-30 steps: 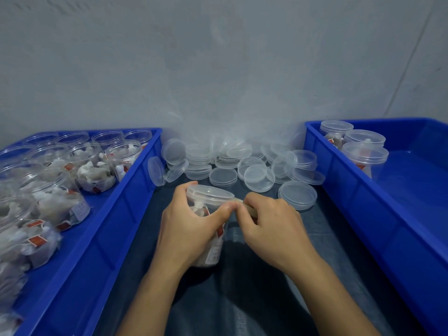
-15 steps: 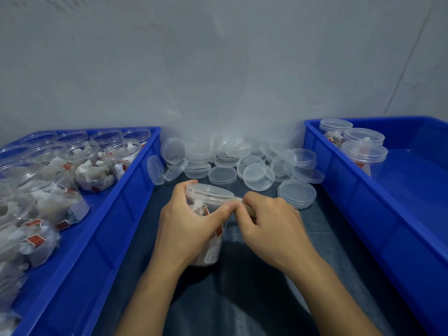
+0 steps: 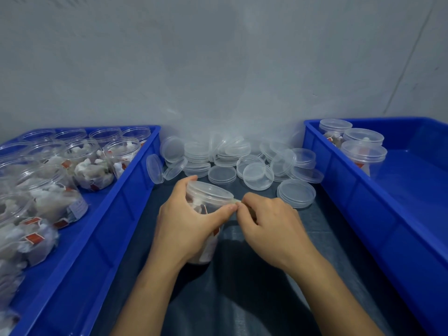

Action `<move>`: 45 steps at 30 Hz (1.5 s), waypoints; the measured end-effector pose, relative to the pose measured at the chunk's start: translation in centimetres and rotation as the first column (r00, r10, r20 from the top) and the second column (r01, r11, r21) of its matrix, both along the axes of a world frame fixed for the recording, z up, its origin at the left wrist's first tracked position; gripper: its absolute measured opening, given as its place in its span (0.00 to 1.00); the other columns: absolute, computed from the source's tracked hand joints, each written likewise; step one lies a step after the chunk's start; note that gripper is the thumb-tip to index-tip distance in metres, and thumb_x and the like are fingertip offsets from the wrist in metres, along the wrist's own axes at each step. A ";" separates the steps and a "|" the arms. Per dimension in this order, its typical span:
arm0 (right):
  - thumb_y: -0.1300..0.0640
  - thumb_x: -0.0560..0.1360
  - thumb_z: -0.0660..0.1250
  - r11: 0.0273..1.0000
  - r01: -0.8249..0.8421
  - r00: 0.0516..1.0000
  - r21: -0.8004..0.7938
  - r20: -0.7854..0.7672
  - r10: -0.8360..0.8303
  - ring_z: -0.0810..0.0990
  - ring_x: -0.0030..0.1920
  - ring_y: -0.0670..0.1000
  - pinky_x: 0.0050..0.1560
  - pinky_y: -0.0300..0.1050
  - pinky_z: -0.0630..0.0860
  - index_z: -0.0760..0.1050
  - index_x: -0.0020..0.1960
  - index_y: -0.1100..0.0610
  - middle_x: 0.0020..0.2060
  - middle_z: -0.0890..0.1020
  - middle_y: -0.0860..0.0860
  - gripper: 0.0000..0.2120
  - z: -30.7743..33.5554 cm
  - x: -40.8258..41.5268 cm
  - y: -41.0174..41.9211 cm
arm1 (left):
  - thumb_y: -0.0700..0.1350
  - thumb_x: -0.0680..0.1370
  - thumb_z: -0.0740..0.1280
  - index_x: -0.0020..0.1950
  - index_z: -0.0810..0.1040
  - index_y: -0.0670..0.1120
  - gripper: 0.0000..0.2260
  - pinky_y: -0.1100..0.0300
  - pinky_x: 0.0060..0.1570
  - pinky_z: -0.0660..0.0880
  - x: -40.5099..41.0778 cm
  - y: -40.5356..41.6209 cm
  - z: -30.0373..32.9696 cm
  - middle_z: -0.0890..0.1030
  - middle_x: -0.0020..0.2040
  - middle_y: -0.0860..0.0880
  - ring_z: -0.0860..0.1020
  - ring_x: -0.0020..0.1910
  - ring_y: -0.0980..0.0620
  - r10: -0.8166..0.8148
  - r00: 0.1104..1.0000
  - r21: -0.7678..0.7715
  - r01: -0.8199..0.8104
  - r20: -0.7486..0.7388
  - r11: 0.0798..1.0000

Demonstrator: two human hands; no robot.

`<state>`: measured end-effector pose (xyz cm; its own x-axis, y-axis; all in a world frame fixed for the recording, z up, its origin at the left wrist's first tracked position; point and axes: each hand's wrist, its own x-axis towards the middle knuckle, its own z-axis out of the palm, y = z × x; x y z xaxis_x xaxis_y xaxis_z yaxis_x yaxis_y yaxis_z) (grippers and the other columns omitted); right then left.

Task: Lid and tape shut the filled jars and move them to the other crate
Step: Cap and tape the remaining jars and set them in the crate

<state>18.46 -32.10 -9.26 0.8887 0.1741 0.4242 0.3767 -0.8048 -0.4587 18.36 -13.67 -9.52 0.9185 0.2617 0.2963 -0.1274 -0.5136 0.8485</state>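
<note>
A lidded clear jar point(image 3: 209, 193) with white pieces and a red label stands on the dark table between two blue crates. My left hand point(image 3: 186, 226) grips its side, thumb pressed near the lid's rim. My right hand point(image 3: 266, 223) pinches a thin strip of clear tape point(image 3: 238, 202) at the rim, right beside my left thumb. The left crate point(image 3: 116, 214) holds several open filled jars point(image 3: 92, 168). The right crate point(image 3: 363, 202) holds three lidded jars point(image 3: 363, 154) in its far corner.
A pile of loose clear lids point(image 3: 242, 163) lies on the table behind the jar, against the grey wall. One single lid point(image 3: 296, 193) lies near the right crate. Dark table surface point(image 3: 242, 287) stretches toward me between the crates.
Both hands stay on the jar in almost the same grip; the right hand's pinch at the rim has barely shifted.
</note>
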 end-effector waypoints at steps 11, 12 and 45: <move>0.39 0.80 0.57 0.999 -0.024 1.000 0.035 -0.015 0.024 0.76 0.37 0.54 0.41 0.52 0.73 0.71 0.41 0.53 0.29 0.75 0.47 0.19 0.1 0.2 -0.4 | 0.75 0.55 0.71 0.70 0.73 0.57 0.46 0.53 0.57 0.80 -0.9 -0.7 0.8 0.80 0.53 0.62 0.81 0.56 0.56 0.034 0.999 0.080 -0.034 0.002 0.996; 0.38 0.79 0.56 0.999 -0.016 1.000 0.041 -0.016 0.017 0.76 0.36 0.54 0.41 0.52 0.73 0.71 0.41 0.53 0.29 0.75 0.47 0.20 0.2 0.2 -0.3 | 0.74 0.56 0.71 0.70 0.73 0.57 0.45 0.53 0.57 0.80 -1.0 -0.7 0.9 0.80 0.52 0.62 0.81 0.55 0.56 0.037 0.999 0.081 -0.037 0.000 0.996; 0.50 0.75 0.68 0.965 -0.261 0.941 -0.036 -0.232 0.246 0.75 0.46 0.46 0.50 0.47 0.76 0.76 0.39 0.50 0.43 0.77 0.43 0.07 -3.0 2.3 -1.5 | 0.55 0.66 0.80 0.66 0.78 0.43 0.33 0.59 0.35 0.81 -0.4 -1.4 -0.3 0.87 0.51 0.36 0.85 0.37 0.50 -0.317 0.945 -0.706 0.279 0.081 0.651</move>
<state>20.74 -33.57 -12.24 0.8818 0.4269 0.2002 0.4663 -0.7267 -0.5044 17.92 -15.07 -9.84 0.9917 0.0837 0.0980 -0.1183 0.2909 0.9494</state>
